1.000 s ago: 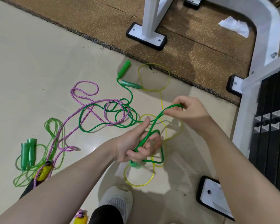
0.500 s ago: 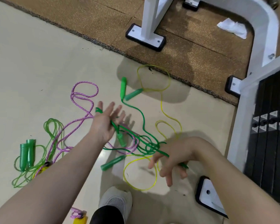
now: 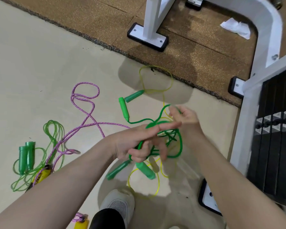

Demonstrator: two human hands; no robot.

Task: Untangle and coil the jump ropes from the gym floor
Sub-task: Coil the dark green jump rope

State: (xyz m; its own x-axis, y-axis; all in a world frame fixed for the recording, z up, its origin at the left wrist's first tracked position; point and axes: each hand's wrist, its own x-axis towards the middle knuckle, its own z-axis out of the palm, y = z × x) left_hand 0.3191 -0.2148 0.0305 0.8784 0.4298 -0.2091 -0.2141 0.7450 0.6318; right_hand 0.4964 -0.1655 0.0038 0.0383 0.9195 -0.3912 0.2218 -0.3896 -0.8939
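Head view: the white machine frame (image 3: pixel 261 27) stands on the brown rubber mat (image 3: pixel 89 15) at the top and right, largest item in sight, with the pale floor (image 3: pixel 31 63) carrying all rope work. I count 4 ropes. The purple rope (image 3: pixel 87 111) lies loose in open bends on my left, its yellow handle (image 3: pixel 42 175) beside the light green rope (image 3: pixel 54 129), which sits bunched with its 2 handles together; whether that counts as coiled I cannot tell. The yellow rope (image 3: pixel 155 76) trails in loose loops from the mat edge down past my shoe (image 3: pixel 117 204), running under the dark green rope (image 3: pixel 179 144). That dark green rope hangs in several loops between my hands. My left hand (image 3: pixel 139 141) curls its lower fingers around the gathered strands, index finger extended straight. My right hand (image 3: pixel 185 115) pinches 1 loop at its top. Judgement: 1 rope is mid-coil, none plainly finished; yellow and purple remain untouched, so most of the task is left.
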